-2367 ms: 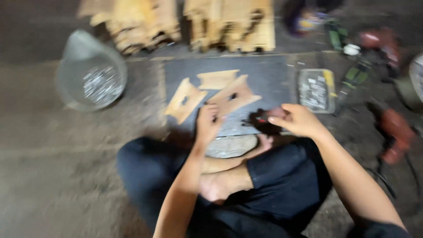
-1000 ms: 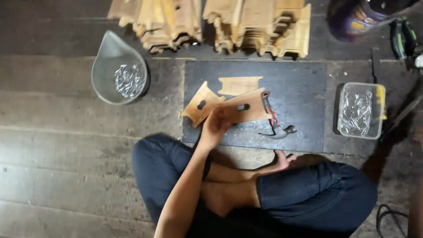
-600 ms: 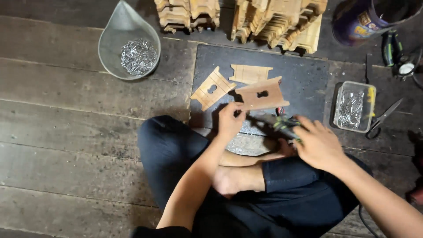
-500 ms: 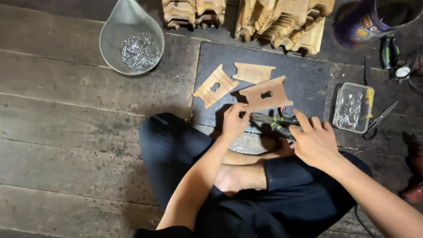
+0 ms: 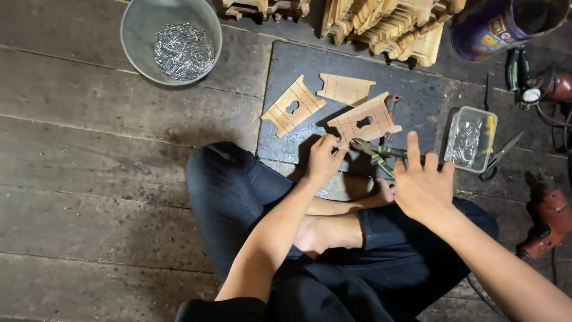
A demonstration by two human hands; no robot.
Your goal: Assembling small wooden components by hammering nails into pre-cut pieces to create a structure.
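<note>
I sit cross-legged on a plank floor in front of a dark mat [image 5: 357, 65]. My left hand [image 5: 325, 158] pinches the near corner of a flat wooden cut-out with a hole [image 5: 363, 122], which rests on the mat. Two similar wooden pieces [image 5: 293, 106] [image 5: 345, 89] lie just beyond it. A pair of pliers with green-yellow handles [image 5: 375, 152] lies on the mat's near edge, between my hands. My right hand [image 5: 420, 182] hovers just right of the pliers, fingers spread and holding nothing.
A grey bowl of nails [image 5: 173, 42] stands at the far left. A stack of wooden parts [image 5: 387, 24] lines the mat's far edge. To the right are a clear box of nails [image 5: 468, 140], scissors [image 5: 500, 155], a purple bucket [image 5: 500, 24] and a red drill [image 5: 545, 214].
My right hand came in from the right onto the pliers and now has its fingers spread off them. My left hand stayed on the wooden cut-out. The view has shifted slightly.
</note>
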